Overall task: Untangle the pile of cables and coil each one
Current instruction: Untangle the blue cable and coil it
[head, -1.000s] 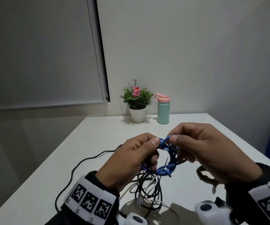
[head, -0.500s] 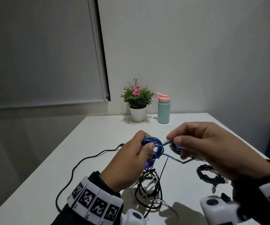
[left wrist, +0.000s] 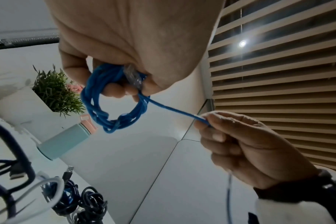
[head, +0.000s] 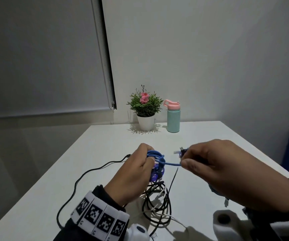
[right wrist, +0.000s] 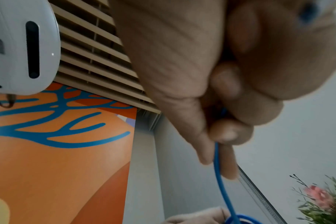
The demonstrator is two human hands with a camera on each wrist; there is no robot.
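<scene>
Hands (head: 175, 171) now farther apart over white table (head: 209, 136)

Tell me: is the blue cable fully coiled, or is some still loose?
Partly coiled. The left hand grips the blue cable loops; a straight tail runs to the right hand, which pinches it.

The cable (head: 155, 156) coiled in the left hand (head: 133, 176) is bright blue, and so is the strand (left wrist: 175, 109) pinched by the right hand (head: 227, 171). Below it hangs a purple tag (head: 155, 176) with white lettering. The pile (head: 157, 204) mixes black and white leads on a white table (head: 201, 145). The wristband (head: 100, 218) is white with black square markers, the sleeve (head: 67, 232) black. The plant (head: 144, 105) is green with pink flowers in a white pot (head: 146, 122); the bottle (head: 173, 121) is mint green with a pink lid. The right wrist view shows an orange wall (right wrist: 58, 166) with a blue branching pattern and tan slats (right wrist: 90, 45)
</scene>
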